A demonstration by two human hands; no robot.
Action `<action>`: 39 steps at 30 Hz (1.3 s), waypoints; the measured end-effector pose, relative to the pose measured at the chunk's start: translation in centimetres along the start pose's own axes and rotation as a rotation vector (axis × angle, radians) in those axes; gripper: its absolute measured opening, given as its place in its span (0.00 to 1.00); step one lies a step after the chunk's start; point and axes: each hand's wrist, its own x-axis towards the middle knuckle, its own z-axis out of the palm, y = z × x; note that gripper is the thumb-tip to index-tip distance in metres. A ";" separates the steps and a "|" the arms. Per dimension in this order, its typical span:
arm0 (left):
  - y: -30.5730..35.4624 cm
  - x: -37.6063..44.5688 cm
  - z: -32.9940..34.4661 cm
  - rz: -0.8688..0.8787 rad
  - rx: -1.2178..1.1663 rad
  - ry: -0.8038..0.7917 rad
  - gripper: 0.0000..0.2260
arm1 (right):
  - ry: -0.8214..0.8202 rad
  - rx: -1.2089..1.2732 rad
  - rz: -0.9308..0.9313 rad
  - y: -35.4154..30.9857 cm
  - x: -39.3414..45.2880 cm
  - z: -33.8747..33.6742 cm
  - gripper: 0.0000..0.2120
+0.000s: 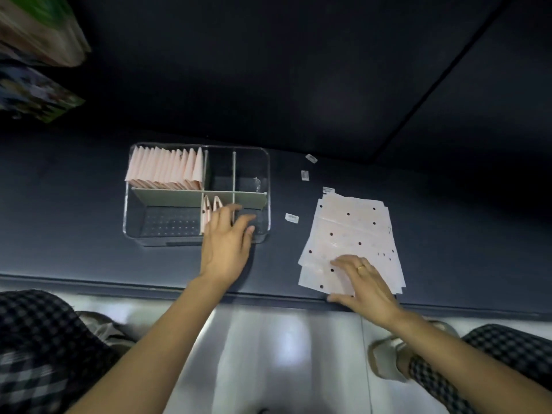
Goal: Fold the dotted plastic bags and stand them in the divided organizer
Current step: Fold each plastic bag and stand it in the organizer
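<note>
Spread, empty left hand [227, 243] steadies folded bags [209, 212] in organizer [267, 174]; right hand [363, 282] lies flat on stack [349, 234]. Next: lift one bag, fold.

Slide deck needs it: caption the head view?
Left hand at the organizer, right hand on flat dotted bags.

Two bare forearms without sleeves; gold ring [361, 267] on right hand [366, 286]; black-and-white checked trousers [35, 330]; pale strapped sandal [385, 361] on one foot.
</note>
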 end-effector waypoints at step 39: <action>8.2 -1.7 9.0 0.320 0.013 -0.306 0.27 | -0.124 0.556 0.313 4.1 15.2 -6.2 0.03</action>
